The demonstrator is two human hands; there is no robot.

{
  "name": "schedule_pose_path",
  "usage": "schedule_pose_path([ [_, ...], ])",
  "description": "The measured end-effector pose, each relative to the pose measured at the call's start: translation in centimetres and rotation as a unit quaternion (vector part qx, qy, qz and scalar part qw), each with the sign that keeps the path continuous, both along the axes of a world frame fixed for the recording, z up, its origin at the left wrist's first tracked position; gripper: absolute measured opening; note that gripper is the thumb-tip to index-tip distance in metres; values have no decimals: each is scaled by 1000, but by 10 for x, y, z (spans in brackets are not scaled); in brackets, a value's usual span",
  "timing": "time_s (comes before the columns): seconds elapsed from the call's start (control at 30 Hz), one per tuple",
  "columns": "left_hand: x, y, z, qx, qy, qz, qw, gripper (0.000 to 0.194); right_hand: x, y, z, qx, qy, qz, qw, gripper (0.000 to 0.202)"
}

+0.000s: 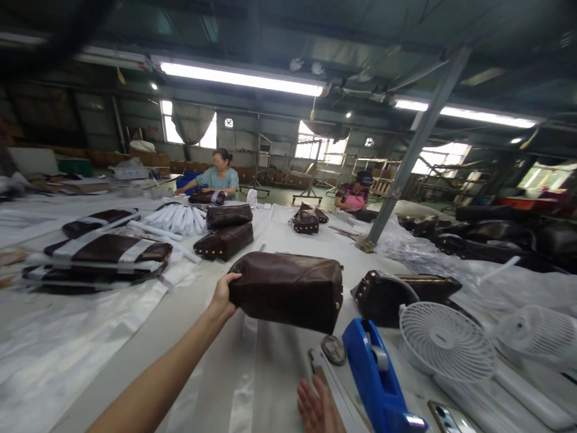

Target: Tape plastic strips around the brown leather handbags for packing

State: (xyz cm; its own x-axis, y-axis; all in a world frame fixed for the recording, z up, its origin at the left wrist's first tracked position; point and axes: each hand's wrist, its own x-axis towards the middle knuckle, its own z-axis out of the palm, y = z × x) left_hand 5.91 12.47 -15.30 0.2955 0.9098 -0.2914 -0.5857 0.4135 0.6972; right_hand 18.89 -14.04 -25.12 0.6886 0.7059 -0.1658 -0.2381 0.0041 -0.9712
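My left hand [224, 296] grips one end of a dark brown leather handbag [286, 291] and holds it up above the table. Small metal studs show at the bag's right end. Its far side is hidden from me. Low in the view, my right hand [318, 406] is open, fingers stretched out, with nothing in it. Just beyond that hand lie a white strip-like piece and a small round dark item [333, 350]. A blue tape dispenser [383, 379] stands to its right.
White fans [446, 340] and a phone [451, 418] lie at the right, beside a dark studded bag [383, 294]. Wrapped bags [108, 249] are stacked left, near white rolls [175, 218]. Two more brown bags [224, 240] stand beyond. A metal post [406, 162] rises right; two people sit across.
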Motion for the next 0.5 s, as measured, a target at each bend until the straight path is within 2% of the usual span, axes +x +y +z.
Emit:
schedule_pose_path([
  [0.03, -20, -8, 4, 19, -1, 20, 1000, 38, 7, 4, 17, 23, 86, -15, 996, 78],
  [0.1, -61, -31, 6, 62, 4, 57, 996, 60, 15, 11, 49, 67, 180, 0, 981, 79],
  [0.17, -99, -59, -2, 116, 47, 81, 989, 72, 13, 17, 73, 89, 209, 50, 973, 78],
  [0.2, -117, -74, -10, 131, 80, 86, 984, 74, 8, 20, 80, 91, 208, 71, 971, 77],
  [0.27, -147, -102, -32, 96, 125, 90, 983, 71, -5, 23, 81, 78, 192, 90, 974, 75],
  [0.37, -178, -134, -68, -1, 158, 81, 984, 68, -24, 27, 65, 38, 180, 90, 979, 75],
  [0.43, -189, -147, -84, -10, 188, 90, 978, 68, -31, 31, 56, 24, 190, 100, 976, 76],
  [0.5, -195, -153, -92, 19, 232, 99, 967, 72, -35, 35, 52, 22, 200, 120, 972, 74],
])
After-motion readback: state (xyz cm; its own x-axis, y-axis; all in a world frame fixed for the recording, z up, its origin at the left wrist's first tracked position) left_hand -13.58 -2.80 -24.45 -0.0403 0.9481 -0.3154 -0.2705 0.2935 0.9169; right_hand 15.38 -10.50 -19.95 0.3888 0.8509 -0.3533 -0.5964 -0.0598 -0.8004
